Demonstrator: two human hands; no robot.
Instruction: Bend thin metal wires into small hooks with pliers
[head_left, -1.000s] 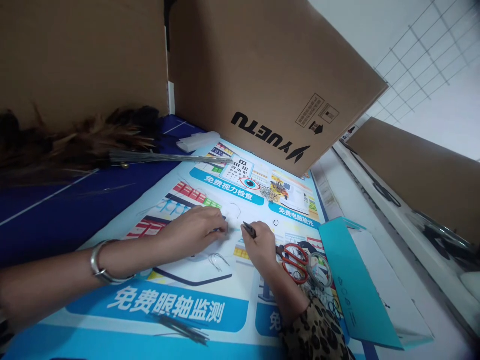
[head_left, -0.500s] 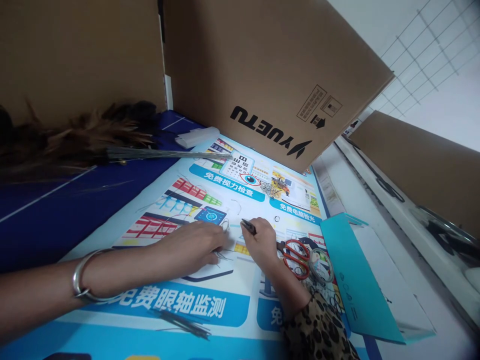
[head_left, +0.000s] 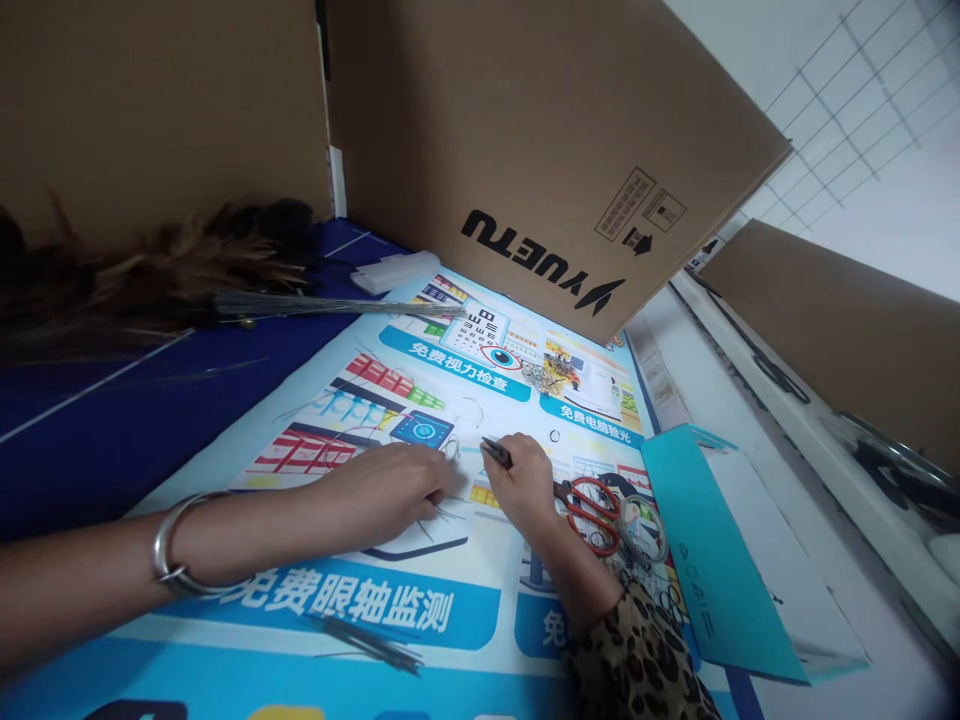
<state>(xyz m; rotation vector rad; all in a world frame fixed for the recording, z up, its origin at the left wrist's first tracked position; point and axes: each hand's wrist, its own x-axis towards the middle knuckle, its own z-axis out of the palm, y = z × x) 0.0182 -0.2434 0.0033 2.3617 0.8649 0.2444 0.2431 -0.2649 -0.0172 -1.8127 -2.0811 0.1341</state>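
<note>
My right hand (head_left: 525, 485) is closed around small dark-handled pliers (head_left: 498, 453), their jaws pointing left toward my other hand. To the left, my left hand (head_left: 409, 482) reaches in with its fingers pinched together, and thin wires (head_left: 444, 513) stick out at the fingertips. Part of that grip is hidden by the hand itself. A bent wire loop (head_left: 452, 447) lies just beyond the left fingertips. Beside my right wrist rest red-handled scissors (head_left: 595, 515) and a roll of clear tape (head_left: 643, 530). Below the left forearm lies a bundle of short wires (head_left: 371, 643).
A long wire bundle (head_left: 345, 305) and brown feathers (head_left: 247, 260) lie at the back left. A large cardboard box (head_left: 555, 150) stands behind the printed sheet (head_left: 480, 610). On the right is an open teal box (head_left: 720, 560). Small tangled rings (head_left: 544, 377) lie near the back.
My left hand has turned slightly, its thumb drawn in under the fingers, and the forearm has shifted a little to the right. The right hand with the pliers stays nearly still.
</note>
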